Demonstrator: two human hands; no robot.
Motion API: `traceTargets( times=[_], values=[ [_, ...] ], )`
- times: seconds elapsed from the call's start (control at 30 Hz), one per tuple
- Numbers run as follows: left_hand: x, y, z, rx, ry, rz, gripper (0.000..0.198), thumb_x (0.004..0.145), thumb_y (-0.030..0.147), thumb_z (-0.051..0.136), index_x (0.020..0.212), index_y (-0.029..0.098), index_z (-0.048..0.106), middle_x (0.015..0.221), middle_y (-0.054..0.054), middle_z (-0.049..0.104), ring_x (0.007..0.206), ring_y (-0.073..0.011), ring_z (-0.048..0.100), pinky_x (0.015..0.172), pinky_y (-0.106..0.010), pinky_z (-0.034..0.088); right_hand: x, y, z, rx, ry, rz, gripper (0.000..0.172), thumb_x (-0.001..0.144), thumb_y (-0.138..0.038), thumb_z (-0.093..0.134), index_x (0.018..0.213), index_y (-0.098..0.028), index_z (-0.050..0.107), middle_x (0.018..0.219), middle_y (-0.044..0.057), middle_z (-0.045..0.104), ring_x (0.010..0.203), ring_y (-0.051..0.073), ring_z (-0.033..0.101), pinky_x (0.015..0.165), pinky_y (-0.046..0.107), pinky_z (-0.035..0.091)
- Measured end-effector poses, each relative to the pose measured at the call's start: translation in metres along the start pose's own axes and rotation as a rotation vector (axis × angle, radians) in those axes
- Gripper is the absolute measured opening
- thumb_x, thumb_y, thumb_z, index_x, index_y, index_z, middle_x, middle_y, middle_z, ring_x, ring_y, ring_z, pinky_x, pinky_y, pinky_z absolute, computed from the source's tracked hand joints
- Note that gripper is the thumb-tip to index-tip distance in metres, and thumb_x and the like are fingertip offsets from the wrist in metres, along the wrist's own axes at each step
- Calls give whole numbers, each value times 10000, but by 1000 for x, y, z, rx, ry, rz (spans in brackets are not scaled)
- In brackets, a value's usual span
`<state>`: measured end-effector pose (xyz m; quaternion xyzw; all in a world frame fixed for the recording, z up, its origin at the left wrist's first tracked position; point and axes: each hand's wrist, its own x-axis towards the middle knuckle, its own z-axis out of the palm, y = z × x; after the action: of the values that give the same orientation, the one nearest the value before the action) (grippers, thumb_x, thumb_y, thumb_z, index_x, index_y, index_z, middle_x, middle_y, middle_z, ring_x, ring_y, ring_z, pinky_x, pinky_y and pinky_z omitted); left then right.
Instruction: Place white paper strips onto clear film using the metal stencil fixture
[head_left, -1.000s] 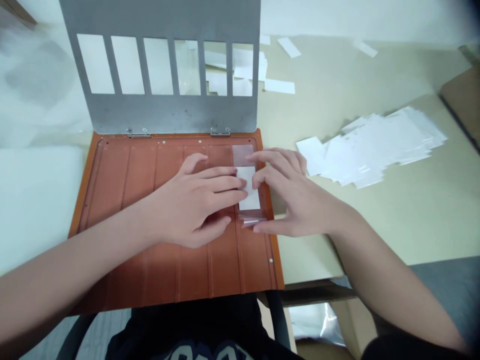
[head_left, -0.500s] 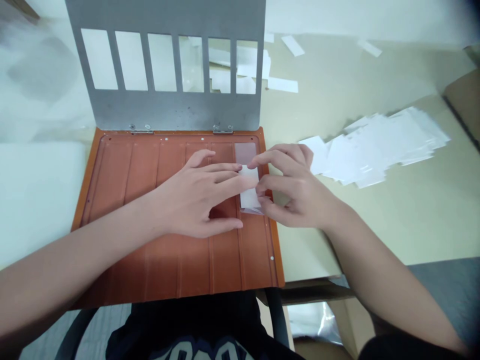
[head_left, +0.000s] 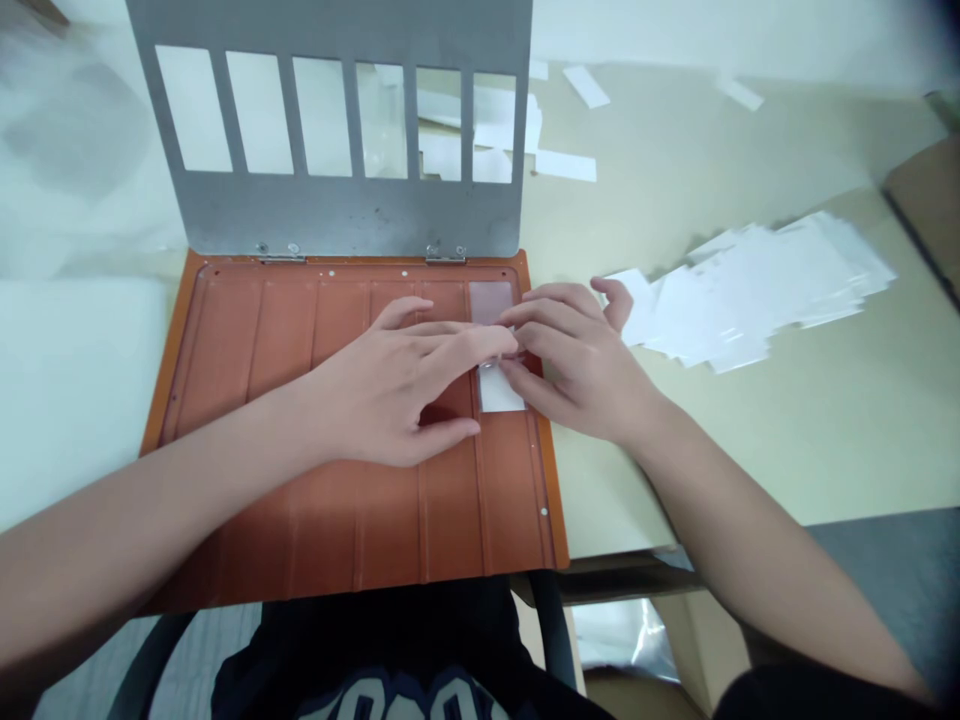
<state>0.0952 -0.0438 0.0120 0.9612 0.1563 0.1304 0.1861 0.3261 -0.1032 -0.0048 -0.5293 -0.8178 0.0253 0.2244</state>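
Note:
A white card with clear film (head_left: 502, 390) lies in the rightmost channel of the orange-brown tray (head_left: 322, 520). My left hand (head_left: 409, 385) is spread over the tray, its fingertips resting at the card's upper part. From the right, my right hand (head_left: 574, 360) pinches at the film beside those fingertips; its thumb and fingers are nearly together. The film between them is mostly hidden. A clear strip (head_left: 491, 300) shows above the fingers. Hinged to the tray's far edge, a grey metal frame (head_left: 360, 215) with several rectangular windows stands raised.
A fanned pile of white cards (head_left: 742, 300) lies on the table to the right. Loose white slips (head_left: 566, 166) are scattered behind the frame. An open cardboard box (head_left: 705, 640) holding clear plastic is below the table edge.
My right thumb and fingers have drawn closer together and moved slightly left and up, lifting the film from the card's lower end. My left forefinger has shifted up a little.

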Motion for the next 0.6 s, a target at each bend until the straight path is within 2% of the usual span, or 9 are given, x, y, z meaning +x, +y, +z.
traceTargets(
  times=[0.23, 0.37, 0.5, 0.53, 0.6],
  values=[
    [-1, 0, 1, -1, -20, -17, 529, 946, 318, 554, 1434, 218, 377, 1360, -88, 663, 1261, -249, 621, 1159, -469, 240, -1, 1, -2, 19, -16, 0, 180, 965, -260, 489, 837, -265, 616, 960, -34, 760, 1166, 263, 633, 1119, 573, 100],
    [-3, 0, 3, 106, 22, 12, 508, 992, 357, 516, 1446, 176, 379, 1371, -123, 653, 1257, -268, 624, 1131, -490, 292, -2, 0, 0, 16, 2, 7, 169, 951, -236, 490, 821, -253, 596, 934, -38, 760, 1158, 259, 655, 1127, 564, 104],
    [-3, 11, 1, 335, 175, 47, 357, 1004, 321, 492, 1310, 150, 554, 1246, -120, 717, 1090, -275, 693, 1007, -462, 431, -2, -1, 1, 56, 12, 25, 176, 943, -236, 482, 806, -252, 592, 911, -35, 758, 1147, 267, 663, 1112, 572, 119],
    [-3, 15, 1, 366, 186, 87, 310, 1000, 304, 497, 1241, 143, 608, 1186, -110, 739, 1046, -272, 703, 980, -452, 455, -2, -1, 1, 68, 16, 29, 181, 941, -236, 484, 803, -251, 600, 913, -34, 759, 1142, 268, 664, 1116, 577, 111],
    [-4, 25, 2, 390, 136, 189, 240, 999, 259, 504, 1098, 130, 682, 1083, -77, 770, 1001, -253, 712, 968, -427, 481, -2, -1, 0, 85, 18, 41, 186, 935, -237, 492, 804, -254, 624, 920, -30, 759, 1136, 273, 666, 1125, 584, 98]
  ],
)
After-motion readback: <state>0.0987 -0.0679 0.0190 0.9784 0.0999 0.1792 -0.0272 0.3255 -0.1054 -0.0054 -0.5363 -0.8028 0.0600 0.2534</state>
